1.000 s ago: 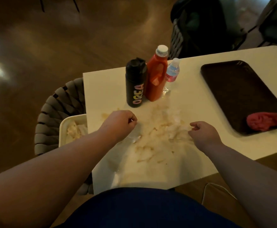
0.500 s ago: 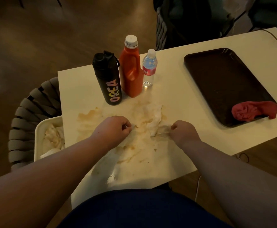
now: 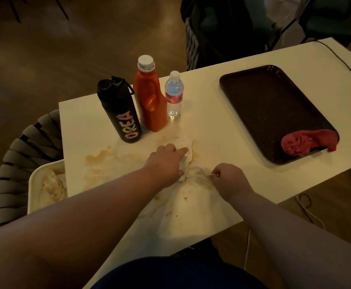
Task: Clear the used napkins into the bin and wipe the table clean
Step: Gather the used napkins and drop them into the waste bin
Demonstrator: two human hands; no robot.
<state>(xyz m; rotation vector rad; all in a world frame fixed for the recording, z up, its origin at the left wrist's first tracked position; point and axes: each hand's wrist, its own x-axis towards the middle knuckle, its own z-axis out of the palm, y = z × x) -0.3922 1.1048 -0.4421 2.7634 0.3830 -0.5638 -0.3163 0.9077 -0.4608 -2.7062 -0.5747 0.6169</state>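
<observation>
Paper, soiled: used napkins (image 3: 188, 156), soft, light, damp-looking and likely to tear, lying mid-surface (image 3: 208, 113) among brown stains. Left hand (image 3: 166, 161) fingers close round the crumpled wad; right hand (image 3: 231, 181) fingers pinch a thin edge. Best gathered by the bunched middle. Bin (image 3: 45, 166) just beside the left edge.

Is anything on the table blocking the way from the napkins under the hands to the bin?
Nothing visible does. Between the napkins and the bin lies only stained table; the black bottle stands farther back, off that line.
</observation>
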